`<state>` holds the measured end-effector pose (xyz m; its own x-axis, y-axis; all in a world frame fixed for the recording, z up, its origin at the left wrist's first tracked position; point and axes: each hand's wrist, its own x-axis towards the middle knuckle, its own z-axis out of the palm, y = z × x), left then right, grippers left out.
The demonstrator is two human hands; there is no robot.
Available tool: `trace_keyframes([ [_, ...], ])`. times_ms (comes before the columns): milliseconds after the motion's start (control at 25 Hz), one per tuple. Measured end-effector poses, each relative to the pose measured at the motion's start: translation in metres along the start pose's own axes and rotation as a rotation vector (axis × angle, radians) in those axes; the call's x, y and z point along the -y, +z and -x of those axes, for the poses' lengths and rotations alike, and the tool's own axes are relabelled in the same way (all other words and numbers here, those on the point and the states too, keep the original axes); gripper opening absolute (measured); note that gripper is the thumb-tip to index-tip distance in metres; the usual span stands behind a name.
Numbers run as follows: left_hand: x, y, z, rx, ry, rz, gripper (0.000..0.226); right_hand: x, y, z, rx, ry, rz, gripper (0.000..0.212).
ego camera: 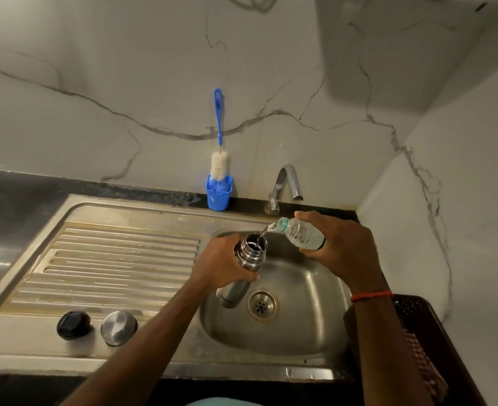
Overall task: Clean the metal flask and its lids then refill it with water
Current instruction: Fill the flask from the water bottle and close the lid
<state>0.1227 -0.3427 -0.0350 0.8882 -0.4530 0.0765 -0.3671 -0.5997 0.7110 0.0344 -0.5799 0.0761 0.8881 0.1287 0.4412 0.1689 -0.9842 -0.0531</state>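
The left hand (222, 260) curls round the metal flask (251, 249), tilted over the sink basin (303, 323) with its mouth up and away, while the right hand (342, 249) grips a plastic bottle (302, 234) tipped leftward, pouring into the flask, with the black lid (73, 324) and steel lid (118, 328) well left on the drainboard.

Grey-veined marble walls (154, 83) — steel sink (315, 332), dim.

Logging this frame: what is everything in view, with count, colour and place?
sink: 1, steel, centre
tap: 1, chrome, behind sink
holder: 1, blue, behind sink
bottle brush: 1, blue-white, in holder
metal flask: 1, steel, open, above sink
plastic bottle: 1, clear, tilted, pouring into flask
black lid: 1, black, on sink, front left
steel lid: 1, silver, beside black lid
basket: 1, dark, right of sink
left hand: 1, grips flask
right hand: 1, grips bottle
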Motion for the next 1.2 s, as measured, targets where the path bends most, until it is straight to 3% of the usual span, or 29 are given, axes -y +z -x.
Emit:
trace_keyframes([
  [520,0.006,0.005,0.004,0.036,-0.032,-0.056,0.065,-0.002,-0.016,0.0,-0.024,0.001,-0.012,0.067],
  [1200,0.02,0.011,0.004,0.051,-0.039,-0.063,0.071,-0.014,-0.008,-0.001,-0.09,-0.084,-0.003,0.07],
])
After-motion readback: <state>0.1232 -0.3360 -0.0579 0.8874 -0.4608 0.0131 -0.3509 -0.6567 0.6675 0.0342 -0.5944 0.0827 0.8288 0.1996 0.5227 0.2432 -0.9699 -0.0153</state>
